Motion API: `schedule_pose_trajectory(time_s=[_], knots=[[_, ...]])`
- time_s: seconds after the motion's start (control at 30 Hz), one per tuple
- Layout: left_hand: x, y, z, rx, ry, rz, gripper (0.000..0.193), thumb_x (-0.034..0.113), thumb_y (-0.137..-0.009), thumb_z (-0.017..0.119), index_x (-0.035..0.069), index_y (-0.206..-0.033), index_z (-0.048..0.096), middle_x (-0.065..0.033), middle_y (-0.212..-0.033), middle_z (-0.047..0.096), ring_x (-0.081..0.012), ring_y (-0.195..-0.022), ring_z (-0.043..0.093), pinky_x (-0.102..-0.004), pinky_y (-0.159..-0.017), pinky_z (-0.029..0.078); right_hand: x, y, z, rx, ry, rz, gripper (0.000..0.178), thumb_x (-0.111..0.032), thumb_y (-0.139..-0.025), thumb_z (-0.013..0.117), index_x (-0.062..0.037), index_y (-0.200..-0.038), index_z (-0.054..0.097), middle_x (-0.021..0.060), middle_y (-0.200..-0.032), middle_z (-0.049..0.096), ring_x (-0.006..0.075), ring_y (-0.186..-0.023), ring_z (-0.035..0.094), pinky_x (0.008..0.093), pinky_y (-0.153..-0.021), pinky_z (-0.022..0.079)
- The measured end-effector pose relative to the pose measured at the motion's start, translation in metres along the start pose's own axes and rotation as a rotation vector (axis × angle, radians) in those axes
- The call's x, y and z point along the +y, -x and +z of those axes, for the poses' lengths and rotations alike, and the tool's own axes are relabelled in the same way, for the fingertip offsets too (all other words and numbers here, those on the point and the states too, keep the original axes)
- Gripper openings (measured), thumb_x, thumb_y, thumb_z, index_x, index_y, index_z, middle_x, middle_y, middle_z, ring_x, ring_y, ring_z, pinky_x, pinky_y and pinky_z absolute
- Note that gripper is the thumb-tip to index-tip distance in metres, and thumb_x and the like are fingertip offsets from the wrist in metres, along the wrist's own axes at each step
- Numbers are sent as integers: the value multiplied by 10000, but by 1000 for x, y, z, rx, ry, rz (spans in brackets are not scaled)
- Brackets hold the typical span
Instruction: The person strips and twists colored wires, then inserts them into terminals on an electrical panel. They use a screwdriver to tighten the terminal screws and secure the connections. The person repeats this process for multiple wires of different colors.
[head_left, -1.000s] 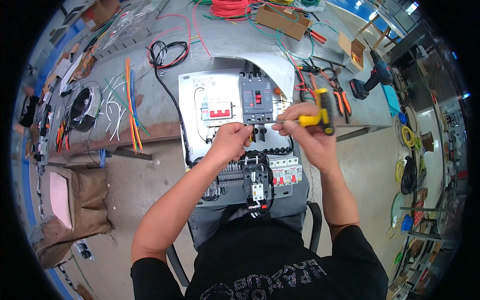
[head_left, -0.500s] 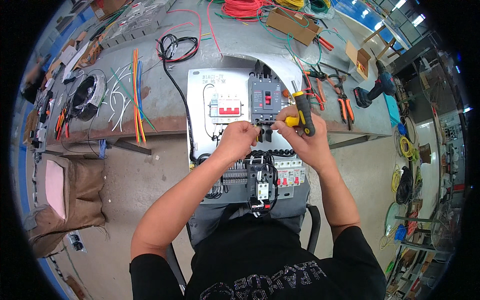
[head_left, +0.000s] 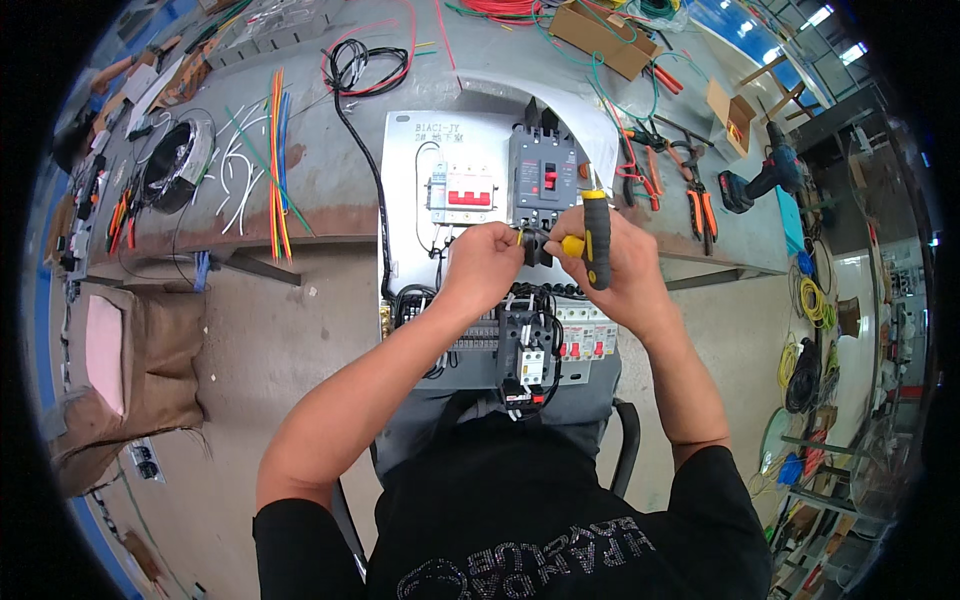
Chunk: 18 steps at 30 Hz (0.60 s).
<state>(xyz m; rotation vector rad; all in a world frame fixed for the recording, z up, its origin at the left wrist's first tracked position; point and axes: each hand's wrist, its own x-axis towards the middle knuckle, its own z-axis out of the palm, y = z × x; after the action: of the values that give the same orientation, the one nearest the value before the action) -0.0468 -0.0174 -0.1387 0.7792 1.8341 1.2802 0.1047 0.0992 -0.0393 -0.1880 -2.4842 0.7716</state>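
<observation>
A mounting plate [head_left: 400, 215] fitted with electrical parts lies across my lap, its far end against the workbench. My left hand [head_left: 487, 262] pinches something small beside the black terminal dividers [head_left: 535, 243], below the dark grey circuit breaker [head_left: 543, 180]; a bit of yellow shows at the fingertips. In my right hand [head_left: 625, 255] is a screwdriver [head_left: 597, 235] with a black and yellow handle, held upright in the palm. A yellow knob-like piece [head_left: 573, 246] sticks out beside it. My right thumb and forefinger are close together at the dividers; whatever lies between them is hidden.
Left of the breaker is a white switch [head_left: 468, 198] with red levers. Small breakers [head_left: 585, 340] and a contactor [head_left: 525, 345] sit nearer me. On the bench [head_left: 330, 190] lie coloured wires [head_left: 279, 170], a black cable coil [head_left: 178, 165], pliers [head_left: 700, 200] and a cordless drill [head_left: 760, 180].
The view has shifted slightly, moving the plate and bench up and right in it. The screwdriver handle has turned more upright. Both hands stay at the breaker's lower terminals.
</observation>
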Motion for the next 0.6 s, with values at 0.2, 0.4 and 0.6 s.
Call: schedule_pose_trajectory(time_s=[0.2,0.4,0.6], knots=[[-1,0,5,17,170,-45,85,61,-978,671,-2,-943,716,-10,-789,679,-68,-691,587,-263,-605,469,0,-1,-2,-9,-11,2,232,-19,-849,790,-62,-1051,685,139,-949,668,360,-840,698,433,-719,559],[-7,-7,8,73,64,-23,134,98,-942,749,-35,-928,759,-112,-802,749,-175,-702,689,-332,-673,544,2,-10,-1,-49,10,41,215,-14,-860,781,-31,-1048,680,161,-950,682,375,-851,706,426,-722,569],[5,-4,-6,-58,-115,-29,170,133,-957,757,-36,-935,756,-51,-762,707,-100,-645,605,-295,-587,490,10,-13,1,0,16,-41,187,-49,-874,787,-18,-1024,681,161,-914,682,372,-813,709,427,-682,559]])
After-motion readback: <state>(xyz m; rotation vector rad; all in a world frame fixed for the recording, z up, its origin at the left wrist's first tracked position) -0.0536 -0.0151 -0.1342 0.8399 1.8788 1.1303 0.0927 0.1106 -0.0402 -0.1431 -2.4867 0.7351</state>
